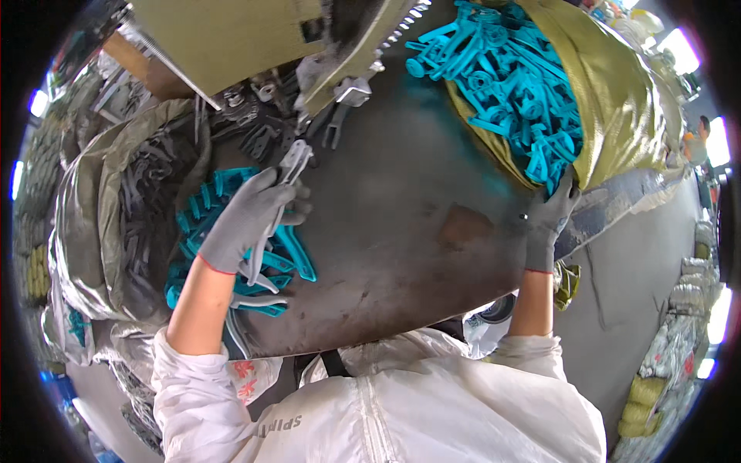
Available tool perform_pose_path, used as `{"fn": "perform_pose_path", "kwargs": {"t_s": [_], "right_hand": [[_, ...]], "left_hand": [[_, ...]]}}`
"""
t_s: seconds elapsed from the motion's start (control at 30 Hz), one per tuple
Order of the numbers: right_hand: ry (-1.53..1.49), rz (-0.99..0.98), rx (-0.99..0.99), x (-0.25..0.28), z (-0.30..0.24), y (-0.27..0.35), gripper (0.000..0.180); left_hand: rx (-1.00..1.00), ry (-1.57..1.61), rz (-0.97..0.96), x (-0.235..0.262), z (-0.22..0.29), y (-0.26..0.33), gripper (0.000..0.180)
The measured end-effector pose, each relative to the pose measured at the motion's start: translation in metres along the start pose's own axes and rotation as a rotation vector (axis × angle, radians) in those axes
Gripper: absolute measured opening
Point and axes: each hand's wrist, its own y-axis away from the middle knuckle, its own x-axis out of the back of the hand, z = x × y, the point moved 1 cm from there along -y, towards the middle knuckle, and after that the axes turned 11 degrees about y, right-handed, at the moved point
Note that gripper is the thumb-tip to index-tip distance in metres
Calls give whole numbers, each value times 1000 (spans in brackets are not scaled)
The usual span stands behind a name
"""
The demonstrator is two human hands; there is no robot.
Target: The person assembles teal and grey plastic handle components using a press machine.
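My left hand [251, 216], in a grey glove, is closed around a grey plier-like tool part [295, 160]. Its jointed end sticks up past my fingers, and a curved grip runs down below the palm. Beneath that hand lie teal plastic handles [293, 251] and a few more grey curved handles [255, 301] at the table's near left edge. My right hand [548, 224], also gloved, is at the lower lip of a gold sack [617, 100]. A teal plastic piece [553, 166] at the sack's mouth runs down between thumb and fingers; the fingertips are partly hidden.
A dark worktable [386, 224] spans the middle. Machine housing [231, 38] with a toothed strip overhangs the far left, dark metal parts [262, 135] beneath it. At the left, an open grey sack [93, 224] holds grey parts. Bundled sacks [641, 401] line the right.
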Motion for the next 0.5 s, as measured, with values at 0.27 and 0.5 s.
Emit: {"fn": "perform_pose_path", "kwargs": {"t_s": [0.27, 0.5], "right_hand": [[-413, -209, 320, 2, -130, 12, 39], [-1393, -1262, -225, 19, -241, 34, 41]], "left_hand": [[-157, -228, 215, 16, -8, 1, 18], [-146, -352, 154, -15, 18, -12, 27]]}}
